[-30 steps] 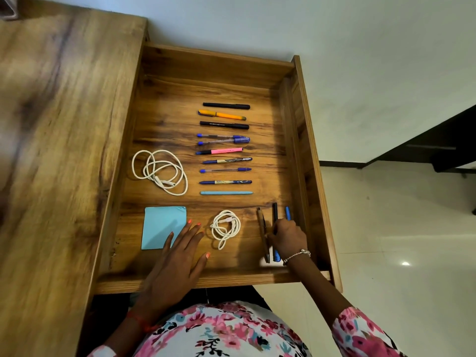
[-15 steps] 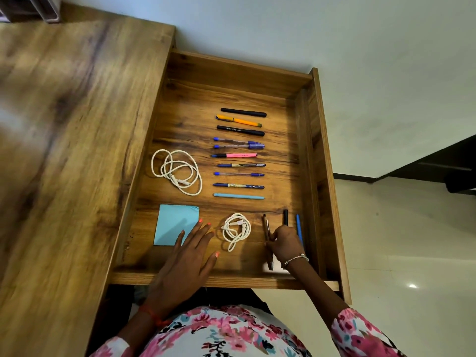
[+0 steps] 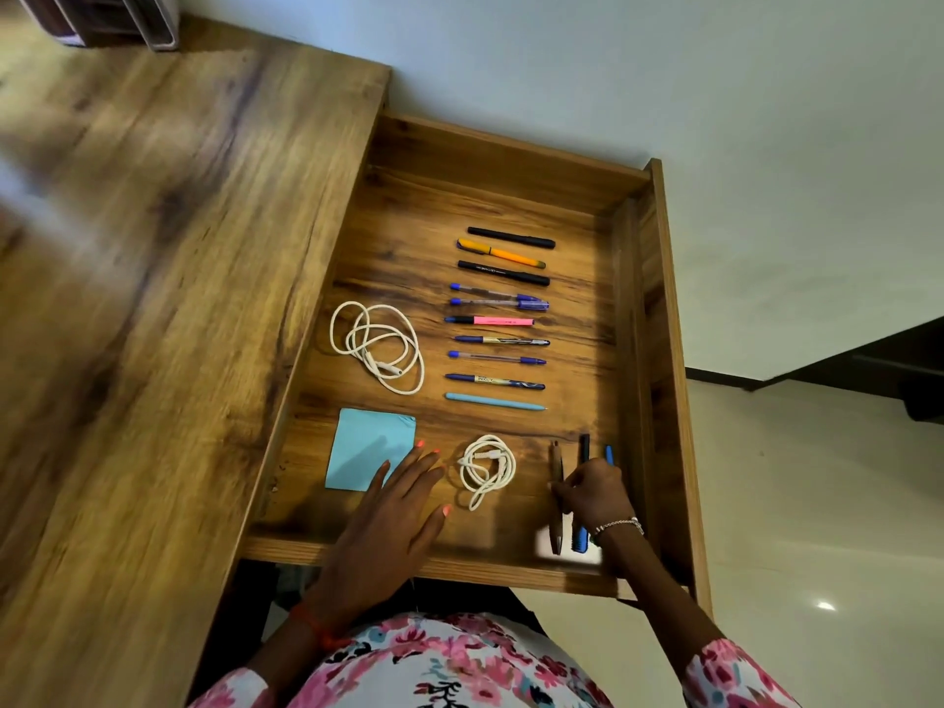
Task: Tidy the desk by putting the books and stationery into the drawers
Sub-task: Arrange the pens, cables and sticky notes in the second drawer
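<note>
The wooden drawer [image 3: 659, 380] stands pulled out beside the desk top [image 3: 168, 298]. A neat row of several pens [image 3: 498, 319] lies across its middle. My right hand [image 3: 595, 495] rests at the front right corner, fingers curled over three upright pens: a brown pen [image 3: 556, 465], a black pen [image 3: 584, 448] and a blue pen [image 3: 609, 453]. My left hand [image 3: 401, 508] lies flat and spread on the drawer floor, fingertips touching a light blue sticky pad [image 3: 365, 444]. A small coiled white cable [image 3: 485, 470] sits between my hands.
A larger white cable [image 3: 378, 344] lies coiled at the drawer's left side. A small white object [image 3: 546, 546] lies under the upright pens. A dark organiser [image 3: 107, 17] stands at the desk's far corner. White wall and tiled floor lie to the right.
My view has shifted left and up, so the drawer sits further right and the organiser shows. My hands stay in the same places in the drawer.
</note>
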The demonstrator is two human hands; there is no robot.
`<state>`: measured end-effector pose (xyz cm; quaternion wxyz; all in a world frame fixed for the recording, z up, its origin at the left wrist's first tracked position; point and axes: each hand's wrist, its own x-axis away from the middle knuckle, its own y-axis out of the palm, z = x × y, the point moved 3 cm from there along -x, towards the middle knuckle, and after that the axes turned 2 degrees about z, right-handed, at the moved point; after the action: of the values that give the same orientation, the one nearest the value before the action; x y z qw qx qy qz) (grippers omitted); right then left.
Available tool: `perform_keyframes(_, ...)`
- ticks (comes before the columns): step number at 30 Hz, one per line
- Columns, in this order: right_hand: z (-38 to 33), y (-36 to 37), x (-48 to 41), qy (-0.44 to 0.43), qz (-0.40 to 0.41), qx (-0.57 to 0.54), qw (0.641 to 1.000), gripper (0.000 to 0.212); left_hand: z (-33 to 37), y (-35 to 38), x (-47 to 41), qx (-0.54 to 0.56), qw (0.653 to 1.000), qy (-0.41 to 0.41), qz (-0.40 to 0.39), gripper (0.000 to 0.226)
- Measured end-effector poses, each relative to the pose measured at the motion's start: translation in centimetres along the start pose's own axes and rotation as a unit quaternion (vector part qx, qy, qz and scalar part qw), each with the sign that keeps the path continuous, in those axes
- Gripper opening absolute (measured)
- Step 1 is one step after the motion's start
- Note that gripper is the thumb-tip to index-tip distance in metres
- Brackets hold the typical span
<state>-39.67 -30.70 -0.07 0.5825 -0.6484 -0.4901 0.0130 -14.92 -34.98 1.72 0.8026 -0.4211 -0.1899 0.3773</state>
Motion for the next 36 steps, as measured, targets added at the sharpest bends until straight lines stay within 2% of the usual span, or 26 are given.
perform_keyframes(3,-0.9,-1.0,-0.8,-0.008,0.033,0.001,0.999,0.03,-0.2,-2.1,-0.7,0.085,0.994,-0.013,0.067,0.059)
perform_keyframes(5,-2.3,-2.0,-1.7,-0.024,0.058,0.003,0.998,0.028,-1.5,-4.2,-1.6,0.1,0.989,-0.022,0.109,0.05)
perform_keyframes(11,-11.7,-4.9,-4.7,-0.143,0.079,0.004,0.987,0.025,-8.3,-12.4,-5.4,-0.007,0.98,-0.055,0.192,0.05)
perform_keyframes(17,-25.7,-7.1,-6.0,-0.31,0.12,0.037,0.942,0.023,-17.3,-18.6,-8.5,-0.126,0.964,-0.171,0.159,0.073)
perform_keyframes(21,-34.3,-7.2,-6.5,-0.379,0.159,0.042,0.911,0.023,-22.2,-21.2,-8.8,-0.179,0.94,-0.266,0.115,0.092)
perform_keyframes(26,-43.9,-6.0,-8.6,-0.397,0.146,0.006,0.906,0.024,-24.8,-22.8,-9.2,-0.203,0.929,-0.284,0.118,0.093)
perform_keyframes(33,-55.4,-4.2,-11.3,-0.424,0.174,-0.021,0.888,0.03,-25.0,-22.9,-9.2,-0.196,0.931,-0.278,0.135,0.09)
perform_keyframes(36,-59.9,-3.3,-12.0,-0.41,0.159,-0.041,0.897,0.042,-25.2,-22.9,-9.2,-0.19,0.931,-0.274,0.147,0.088)
